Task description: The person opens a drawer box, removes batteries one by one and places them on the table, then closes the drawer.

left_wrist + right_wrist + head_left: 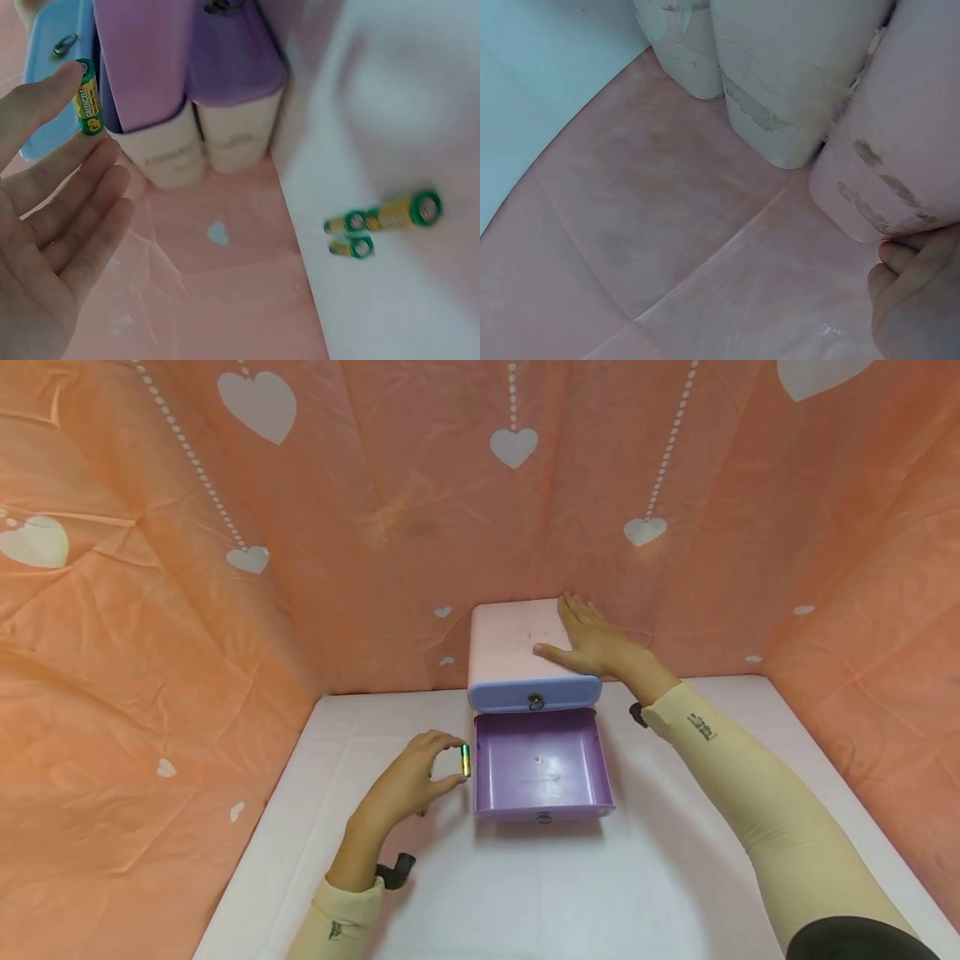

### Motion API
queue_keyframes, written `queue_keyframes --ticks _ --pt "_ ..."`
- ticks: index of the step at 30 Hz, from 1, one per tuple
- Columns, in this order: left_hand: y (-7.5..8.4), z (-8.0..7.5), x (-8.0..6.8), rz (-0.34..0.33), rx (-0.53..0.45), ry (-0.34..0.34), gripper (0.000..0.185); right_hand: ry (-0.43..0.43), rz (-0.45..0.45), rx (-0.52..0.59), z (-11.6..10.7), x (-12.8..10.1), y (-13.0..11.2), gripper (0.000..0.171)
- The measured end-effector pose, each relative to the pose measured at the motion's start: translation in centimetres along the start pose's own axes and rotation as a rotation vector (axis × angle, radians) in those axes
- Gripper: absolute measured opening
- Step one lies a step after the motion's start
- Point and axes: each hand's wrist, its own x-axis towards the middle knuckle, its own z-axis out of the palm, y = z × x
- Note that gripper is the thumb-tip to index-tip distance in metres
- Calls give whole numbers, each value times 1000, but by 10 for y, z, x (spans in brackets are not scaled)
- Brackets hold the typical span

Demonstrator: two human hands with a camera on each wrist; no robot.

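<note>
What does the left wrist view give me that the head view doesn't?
Only the left wrist view shows three more batteries lying on the white table, and the green label on the held one. Only the head view shows the right hand resting flat on the pink drawer box, and the inside of the open purple drawer, with nothing visible in it. Both show the left hand pinching a battery beside that drawer.

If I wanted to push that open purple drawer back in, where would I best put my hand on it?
On the purple drawer's front panel, coming from the near side. It is the flat face toward the person, carries a small ring pull, and is reachable while the right hand rests flat on the box top.
</note>
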Motion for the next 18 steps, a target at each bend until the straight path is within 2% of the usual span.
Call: queue_keyframes --ticks 10,18 --pt "-23 -5 -15 -11 26 -7 46 -1 0 -1 0 1 1 114" --pt "-39 -6 -29 -81 8 -23 45 -13 0 -1 -2 -1 1 113"
